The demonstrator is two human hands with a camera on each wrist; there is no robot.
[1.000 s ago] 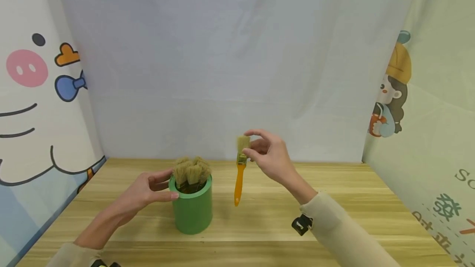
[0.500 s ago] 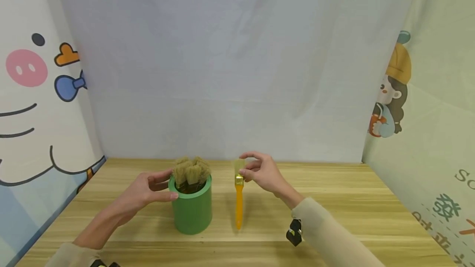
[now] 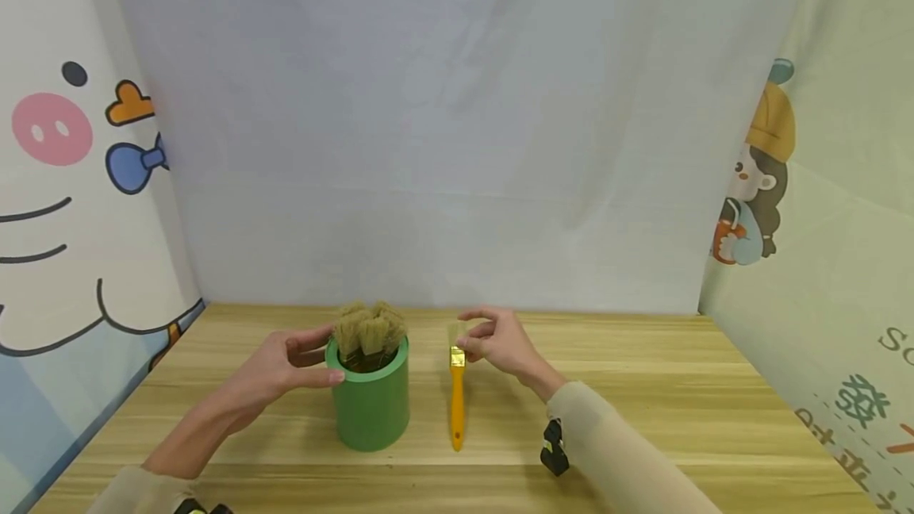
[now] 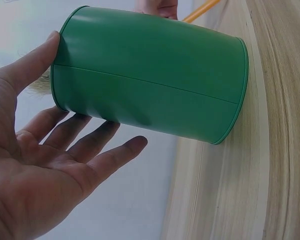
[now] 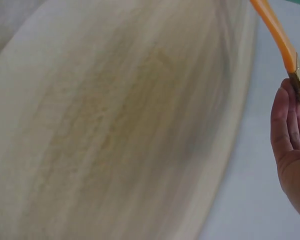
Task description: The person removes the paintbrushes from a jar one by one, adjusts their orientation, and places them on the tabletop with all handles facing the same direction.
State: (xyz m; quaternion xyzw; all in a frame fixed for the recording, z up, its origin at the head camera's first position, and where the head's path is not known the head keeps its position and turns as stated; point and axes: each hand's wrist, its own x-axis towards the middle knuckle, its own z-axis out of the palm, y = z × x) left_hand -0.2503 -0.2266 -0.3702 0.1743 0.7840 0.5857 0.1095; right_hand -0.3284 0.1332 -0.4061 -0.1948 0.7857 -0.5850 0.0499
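A green cylindrical pot [image 3: 371, 415] stands upright on the wooden table. Several brushes [image 3: 370, 331] sit in it with their pale bristles up. My left hand [image 3: 274, 363] holds the pot near its rim; in the left wrist view, thumb and fingers lie on opposite sides of the green wall [image 4: 150, 75]. Right of the pot, my right hand [image 3: 500, 343] pinches a paintbrush by its bristle end. That paintbrush [image 3: 457, 403] has an orange handle pointing down toward me and a gold metal band. Whether the handle's tip touches the table I cannot tell.
The wooden table [image 3: 628, 411] ends at a plain pale cloth [image 3: 443, 141] behind. Printed cartoon cloths flank it, a left cloth [image 3: 50, 260] and a right cloth [image 3: 807, 300].
My right hand has lowered the paintbrush toward the table and slightly left, nearer me; its handle now hangs lower. My left hand and the pot have stayed in place.
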